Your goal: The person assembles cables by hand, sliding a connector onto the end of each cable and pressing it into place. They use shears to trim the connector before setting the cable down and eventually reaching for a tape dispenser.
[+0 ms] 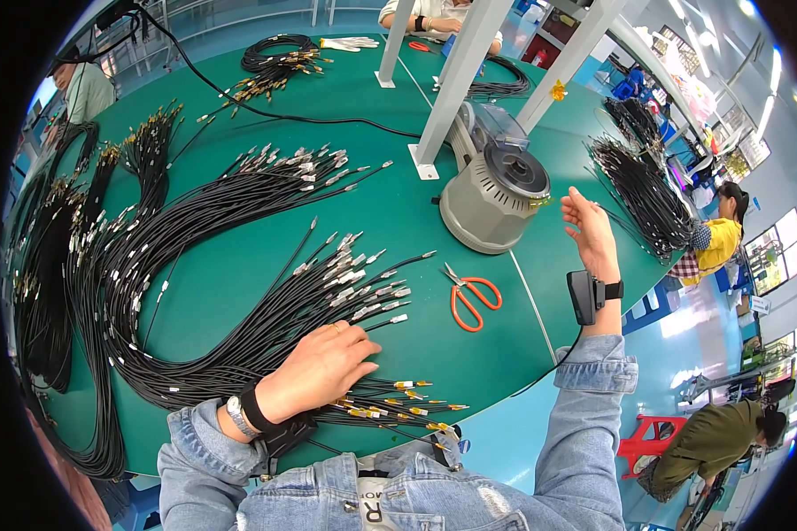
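Note:
My left hand [328, 365] lies over a thick bundle of black cables [230, 358], its fingers bent and close together around some of them. Its fingertips partly hide the cables beneath. Metal-coloured connectors end the bundle beyond the hand, while yellow-marked ends [385, 407] stick out on the near side. My right hand [589, 226] is raised beside a grey round tape dispenser [491, 199], fingers loosely curled and apart from the thumb, with nothing visible in it. A pair of orange-handled scissors [469, 301] lies between my hands, blades spread.
More black cable bundles [49, 292] hang at the left edge. A coil [279, 57] and white gloves [350, 43] lie at the back. Grey metal posts [456, 88] rise behind the dispenser. Another cable pile [642, 199] sits at right. Other people work around the green table [363, 106].

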The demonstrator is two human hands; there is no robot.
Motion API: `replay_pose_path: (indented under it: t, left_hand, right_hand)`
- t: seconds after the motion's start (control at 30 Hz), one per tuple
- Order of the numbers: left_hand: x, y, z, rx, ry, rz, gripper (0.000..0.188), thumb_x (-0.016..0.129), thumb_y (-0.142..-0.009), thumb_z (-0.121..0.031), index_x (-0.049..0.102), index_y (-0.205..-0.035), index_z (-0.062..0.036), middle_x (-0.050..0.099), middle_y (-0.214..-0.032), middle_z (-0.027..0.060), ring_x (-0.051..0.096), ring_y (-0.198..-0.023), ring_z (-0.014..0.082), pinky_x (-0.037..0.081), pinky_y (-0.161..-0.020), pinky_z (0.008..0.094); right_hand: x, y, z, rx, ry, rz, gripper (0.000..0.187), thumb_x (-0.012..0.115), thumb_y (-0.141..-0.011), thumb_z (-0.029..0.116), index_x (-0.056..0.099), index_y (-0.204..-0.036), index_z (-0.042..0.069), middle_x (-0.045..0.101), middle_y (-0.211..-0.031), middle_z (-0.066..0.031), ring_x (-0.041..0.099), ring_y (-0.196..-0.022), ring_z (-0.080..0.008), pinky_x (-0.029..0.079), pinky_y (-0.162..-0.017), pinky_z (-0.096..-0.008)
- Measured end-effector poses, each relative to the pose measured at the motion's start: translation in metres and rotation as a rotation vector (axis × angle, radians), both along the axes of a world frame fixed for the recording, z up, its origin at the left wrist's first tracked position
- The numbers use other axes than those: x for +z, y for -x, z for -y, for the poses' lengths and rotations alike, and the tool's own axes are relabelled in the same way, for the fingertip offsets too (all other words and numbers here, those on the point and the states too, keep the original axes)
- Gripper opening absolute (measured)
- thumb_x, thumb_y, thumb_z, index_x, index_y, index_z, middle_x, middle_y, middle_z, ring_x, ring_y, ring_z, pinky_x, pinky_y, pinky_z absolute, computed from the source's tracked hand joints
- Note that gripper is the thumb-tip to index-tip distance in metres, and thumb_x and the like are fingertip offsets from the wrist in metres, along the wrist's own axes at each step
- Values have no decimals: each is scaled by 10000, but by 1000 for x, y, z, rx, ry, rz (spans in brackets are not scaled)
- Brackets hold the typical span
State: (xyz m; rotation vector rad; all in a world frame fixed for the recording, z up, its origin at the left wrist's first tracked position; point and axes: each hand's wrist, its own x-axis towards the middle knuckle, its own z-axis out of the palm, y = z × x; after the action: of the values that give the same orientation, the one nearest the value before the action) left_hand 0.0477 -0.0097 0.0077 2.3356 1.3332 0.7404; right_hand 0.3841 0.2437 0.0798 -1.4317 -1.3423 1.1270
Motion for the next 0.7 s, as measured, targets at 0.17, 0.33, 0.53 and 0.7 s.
replay_pose_path:
  t: [0.17,0.33,0.53,0.7]
  left_hand:
    - [-2,0,2,6,-12,3,193,662,-792,-154,616,-937,-36,558,-865,77,554,-826,249,464,-732,356]
    - [2,3,7,12,-5,-6,207,673,-781,-146,626,-953,-41,575,-895,68,554,-844,247,471,-744,349]
    - [9,23,28,13,11,-21,246,676,-788,-192,624,-980,-49,573,-963,70,539,-894,248,464,-776,347]
    - [4,44,54,-2,72,-99,437,661,-792,-337,568,-1121,-64,545,-1106,87,506,-1038,253,431,-859,368]
  right_hand:
    - [-4,-1,2,-10,-25,1,305,633,-859,381,621,-915,82,567,-837,23,508,-790,-87,372,-724,-255]
    - [-12,-9,11,-11,-43,-11,275,617,-875,358,619,-923,87,570,-845,27,510,-807,-86,369,-735,-257]
    - [-34,-22,36,-21,-52,-31,225,578,-906,310,614,-929,89,576,-856,29,514,-823,-84,369,-738,-253]
    - [-65,-1,60,-5,-71,122,269,592,-898,268,600,-1028,33,597,-942,-22,532,-898,-121,393,-811,-290]
